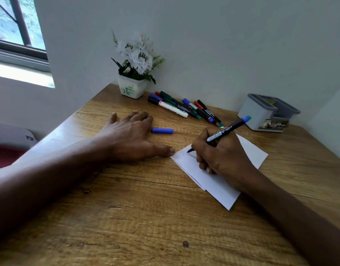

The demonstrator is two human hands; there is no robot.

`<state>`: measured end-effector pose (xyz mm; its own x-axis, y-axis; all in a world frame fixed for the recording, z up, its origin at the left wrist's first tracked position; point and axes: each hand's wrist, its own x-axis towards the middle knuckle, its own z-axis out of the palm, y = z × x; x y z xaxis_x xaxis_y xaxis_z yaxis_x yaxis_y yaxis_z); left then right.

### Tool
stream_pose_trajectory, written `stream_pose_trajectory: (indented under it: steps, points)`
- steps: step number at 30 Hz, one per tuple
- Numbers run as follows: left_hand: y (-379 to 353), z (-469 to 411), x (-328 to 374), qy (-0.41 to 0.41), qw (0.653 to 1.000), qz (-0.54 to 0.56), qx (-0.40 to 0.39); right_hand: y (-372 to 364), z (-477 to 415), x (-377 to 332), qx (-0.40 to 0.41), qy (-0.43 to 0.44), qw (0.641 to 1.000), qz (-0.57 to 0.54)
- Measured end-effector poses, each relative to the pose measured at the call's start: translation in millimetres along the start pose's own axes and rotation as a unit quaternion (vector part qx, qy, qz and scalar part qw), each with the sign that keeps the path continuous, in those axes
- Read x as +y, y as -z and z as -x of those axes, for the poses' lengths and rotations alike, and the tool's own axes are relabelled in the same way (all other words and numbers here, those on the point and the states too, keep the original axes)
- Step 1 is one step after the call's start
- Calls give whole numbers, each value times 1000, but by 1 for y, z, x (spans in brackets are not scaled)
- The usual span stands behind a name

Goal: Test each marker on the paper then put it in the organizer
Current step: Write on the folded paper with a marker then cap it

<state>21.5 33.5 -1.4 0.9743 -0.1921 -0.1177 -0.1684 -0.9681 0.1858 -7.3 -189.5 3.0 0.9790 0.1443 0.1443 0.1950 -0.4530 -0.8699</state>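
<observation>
Right hand (222, 156) resting on the white paper (219, 181), its grip pinched around a black marker (225, 132). The barrel runs up and away out of the fingers, blue end high, dark tip down on the sheet just left of the knuckles, beside a faint scribble. The paper lies on the wooden surface (146, 217), its near corner pointing toward the camera. Left hand (130, 135) lies flat on the surface, fingers spread, holding nothing, thumb tip touching the paper's left corner. Just beyond that hand sits a loose blue cap (162, 130). Farther back, a heap of markers (184, 108) lies near the wall, with the grey organizer (261, 112) to the right and a white flower pot (132, 88) to the left.
</observation>
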Motion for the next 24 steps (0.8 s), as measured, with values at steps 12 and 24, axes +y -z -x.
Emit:
stream_pose_trajectory:
  steps: [12, 24]
  points:
    - [0, -1, 0, 2, 1000, 9, -1, -2, 1, 3, 11, 18, 1000, 3]
    - [-6, 8, -3, -89, 975, 67, 193, 12, -8, 6, -50, -78, 933, -348]
